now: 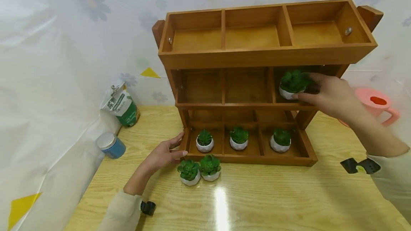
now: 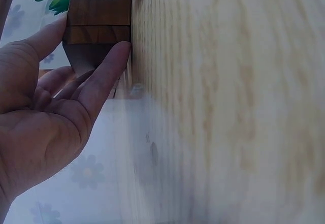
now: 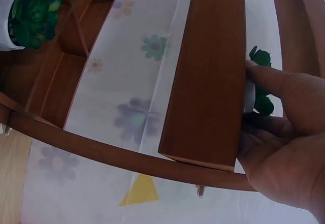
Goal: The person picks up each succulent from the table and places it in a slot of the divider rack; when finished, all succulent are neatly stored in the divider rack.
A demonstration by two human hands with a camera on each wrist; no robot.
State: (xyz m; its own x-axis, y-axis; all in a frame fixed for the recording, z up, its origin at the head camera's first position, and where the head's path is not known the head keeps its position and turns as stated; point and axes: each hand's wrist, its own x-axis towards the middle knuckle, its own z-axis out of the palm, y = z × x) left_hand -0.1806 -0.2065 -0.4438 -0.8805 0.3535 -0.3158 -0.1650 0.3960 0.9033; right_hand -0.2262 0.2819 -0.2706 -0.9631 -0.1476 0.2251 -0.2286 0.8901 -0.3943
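Observation:
My right hand (image 1: pixel 334 93) holds a small potted succulent (image 1: pixel 293 81) in a white pot, inside the right compartment of the middle tier. In the right wrist view, the tier's board (image 3: pixel 208 76) hides most of that pot. My left hand (image 1: pixel 162 154) grips the lower left corner of the three-tier wooden shelf (image 1: pixel 257 59), with the thumb and fingers on different sides of the wood (image 2: pixel 99 18). On the bottom tier stand three succulents: left (image 1: pixel 204 142), middle (image 1: pixel 239 139) and right (image 1: pixel 280 141). Two more, left (image 1: pixel 189 172) and right (image 1: pixel 210 168), stand in front of it.
At the left are a blue jar (image 1: pixel 111 145) with a silver lid and a green-and-white pouch (image 1: pixel 123 106) with a clip. A pink watering can (image 1: pixel 374 104) stands behind my right forearm. White flowered sheeting (image 1: pixel 122 38) covers the wall.

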